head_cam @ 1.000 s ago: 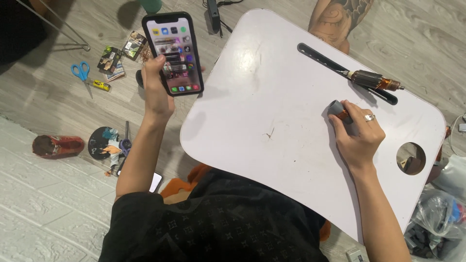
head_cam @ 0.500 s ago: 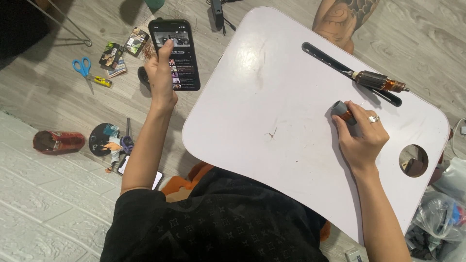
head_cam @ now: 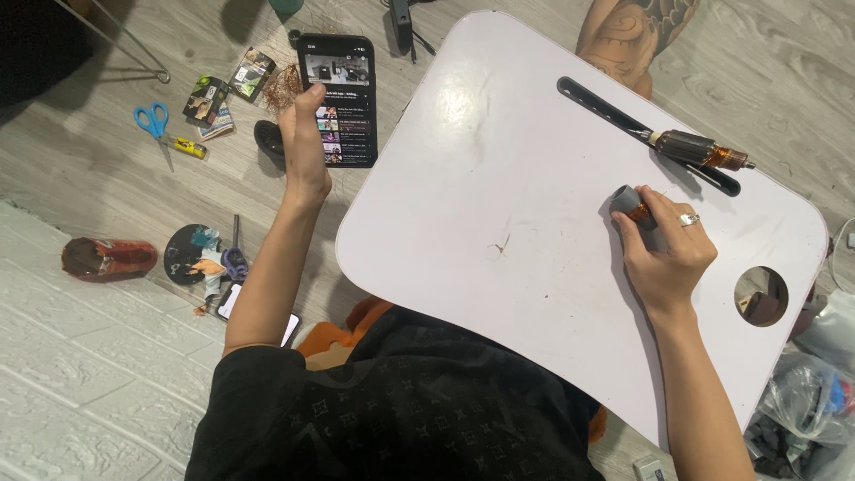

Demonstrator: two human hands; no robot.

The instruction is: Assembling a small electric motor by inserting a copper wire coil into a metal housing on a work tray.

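Head view, looking down. I see the left hand (head_cam: pixel 305 142) off the board's left edge, over the wood floor, fingers wrapped around a black smartphone (head_cam: pixel 338 100) with its lit screen facing up; the thumb lies along the phone's left side. The right hand (head_cam: pixel 666 254) rests on the white lap table (head_cam: pixel 499 169), curled closed on a small grey cylinder with copper winding (head_cam: pixel 629 205), which stands just beside the long black slot (head_cam: pixel 606 105) near the far edge. A motor armature (head_cam: pixel 693 149) lies across that slot, close above the right hand but apart from it. A round hole (head_cam: pixel 760 296) opens in the board to the right of the wrist, near the rim. The middle and near-left of the board are bare, giving the right hand open room toward the person's body. On the floor left of the phone lie blue-handled scissors (head_cam: pixel 153 119), small packets (head_cam: pixel 223 93), a tangle of copper wire (head_cam: pixel 283 87) and a red-brown tube (head_cam: pixel 107 256). Clear plastic bags (head_cam: pixel 806 401) crowd the board's lower right corner.
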